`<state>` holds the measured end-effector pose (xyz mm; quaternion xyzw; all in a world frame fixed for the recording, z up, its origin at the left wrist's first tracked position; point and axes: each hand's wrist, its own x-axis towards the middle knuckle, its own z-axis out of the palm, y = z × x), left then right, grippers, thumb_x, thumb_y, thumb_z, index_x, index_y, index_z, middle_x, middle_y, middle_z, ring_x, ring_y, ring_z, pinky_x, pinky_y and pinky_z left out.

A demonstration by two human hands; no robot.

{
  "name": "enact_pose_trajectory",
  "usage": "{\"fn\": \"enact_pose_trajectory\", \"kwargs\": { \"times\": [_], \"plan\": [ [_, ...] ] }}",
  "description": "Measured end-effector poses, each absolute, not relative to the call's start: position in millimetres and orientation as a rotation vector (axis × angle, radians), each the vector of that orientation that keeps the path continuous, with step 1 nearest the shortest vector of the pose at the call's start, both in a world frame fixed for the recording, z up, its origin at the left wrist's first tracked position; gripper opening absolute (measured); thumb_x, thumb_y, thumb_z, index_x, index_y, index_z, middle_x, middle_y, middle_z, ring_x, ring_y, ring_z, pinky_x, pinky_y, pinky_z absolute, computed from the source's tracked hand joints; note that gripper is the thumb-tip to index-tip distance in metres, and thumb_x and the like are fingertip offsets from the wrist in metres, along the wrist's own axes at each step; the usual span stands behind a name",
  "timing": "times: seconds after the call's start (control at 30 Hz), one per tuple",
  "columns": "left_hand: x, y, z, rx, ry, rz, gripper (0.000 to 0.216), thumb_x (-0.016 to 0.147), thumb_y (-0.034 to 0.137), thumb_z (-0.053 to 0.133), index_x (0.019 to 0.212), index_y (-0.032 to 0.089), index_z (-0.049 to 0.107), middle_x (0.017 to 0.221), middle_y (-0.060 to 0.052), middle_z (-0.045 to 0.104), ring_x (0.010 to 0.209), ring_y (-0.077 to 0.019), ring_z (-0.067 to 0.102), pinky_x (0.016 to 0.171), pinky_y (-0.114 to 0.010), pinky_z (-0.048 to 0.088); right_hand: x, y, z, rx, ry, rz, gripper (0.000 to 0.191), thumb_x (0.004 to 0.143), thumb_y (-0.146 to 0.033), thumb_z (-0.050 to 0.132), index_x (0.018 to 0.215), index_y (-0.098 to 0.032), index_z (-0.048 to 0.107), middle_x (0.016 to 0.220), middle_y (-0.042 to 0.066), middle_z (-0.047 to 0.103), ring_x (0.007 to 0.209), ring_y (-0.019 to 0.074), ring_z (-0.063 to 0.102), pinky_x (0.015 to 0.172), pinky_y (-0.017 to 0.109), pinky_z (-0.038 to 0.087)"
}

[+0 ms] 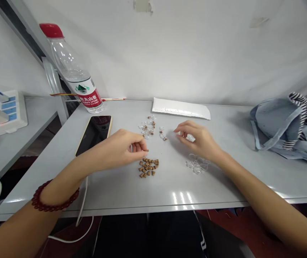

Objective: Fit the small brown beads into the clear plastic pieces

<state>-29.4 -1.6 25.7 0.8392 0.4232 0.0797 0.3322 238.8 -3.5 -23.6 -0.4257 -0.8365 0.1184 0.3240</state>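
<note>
My left hand is closed in a pinch, a small brown piece between thumb and fingertips. Just below it lies a cluster of similar brown pieces. My right hand hovers to the right with curled fingers, and a small clear plastic piece shows within them, partly hidden. Under the right wrist sits a heap of loose clear plastic pieces. Farther back, between the hands, is a group of clear pieces with brown bits in them; a couple more lie beside it.
A phone with a white cable and a red-capped water bottle stand at left. A white packet lies along the wall. Right is a blue cloth bag; far left, a power strip. The table's front edge runs nearby.
</note>
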Motion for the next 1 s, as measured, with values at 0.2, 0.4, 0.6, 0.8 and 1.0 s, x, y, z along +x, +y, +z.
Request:
{"fn": "enact_pose_trajectory", "kwargs": {
  "times": [0.2, 0.4, 0.6, 0.8, 1.0],
  "plan": [
    [-13.0, -6.5, 15.5, 2.103, 1.024, 0.333, 0.017, 0.081, 0.030, 0.057, 0.077, 0.018, 0.067, 0.064, 0.003, 0.063, 0.059, -0.0094, 0.055, 0.052, -0.017, 0.041, 210.1, -29.7, -24.6, -0.924, -2.394, 0.335, 0.022, 0.090, -0.011, 0.046, 0.105, -0.015, 0.061, 0.104, 0.011, 0.057, 0.086, 0.0160, 0.059, 0.073, 0.031, 0.052],
    [-7.7, -10.5, 7.9, 2.096, 0.979, 0.324, 0.018, 0.083, 0.030, 0.057, 0.076, 0.017, 0.066, 0.062, 0.003, 0.063, 0.057, -0.0095, 0.055, 0.053, -0.018, 0.042, 202.9, -37.0, -29.1, -0.858, -2.401, 0.292, 0.022, 0.093, -0.014, 0.042, 0.103, -0.016, 0.062, 0.101, 0.011, 0.057, 0.077, 0.0140, 0.057, 0.064, 0.028, 0.051],
    [-5.2, -9.2, 5.1, 2.151, 0.970, 0.358, 0.021, 0.086, 0.033, 0.054, 0.077, 0.017, 0.065, 0.068, 0.001, 0.065, 0.063, -0.0119, 0.057, 0.058, -0.022, 0.044, 202.5, -37.4, -34.1, -0.824, -2.331, 0.285, 0.029, 0.089, -0.003, 0.040, 0.103, -0.019, 0.059, 0.102, 0.009, 0.058, 0.085, 0.0156, 0.060, 0.067, 0.030, 0.054],
    [-3.2, -9.7, 1.0, 2.257, 0.895, 0.531, 0.018, 0.087, 0.032, 0.058, 0.089, 0.017, 0.067, 0.074, 0.001, 0.065, 0.067, -0.0114, 0.057, 0.066, -0.023, 0.046, 199.9, -35.6, -30.2, -0.837, -2.194, 0.339, 0.017, 0.091, -0.009, 0.046, 0.099, -0.020, 0.056, 0.097, 0.007, 0.060, 0.083, 0.0155, 0.062, 0.071, 0.032, 0.056],
    [-0.6, -12.7, -1.9, 2.277, 0.825, 0.621, 0.019, 0.083, 0.028, 0.063, 0.096, 0.014, 0.065, 0.081, -0.002, 0.067, 0.071, -0.0121, 0.059, 0.071, -0.024, 0.049, 200.4, -36.0, -27.5, -0.838, -2.151, 0.347, 0.010, 0.089, -0.010, 0.052, 0.091, -0.020, 0.054, 0.100, 0.007, 0.057, 0.080, 0.0127, 0.062, 0.070, 0.030, 0.057]
  ]
}}
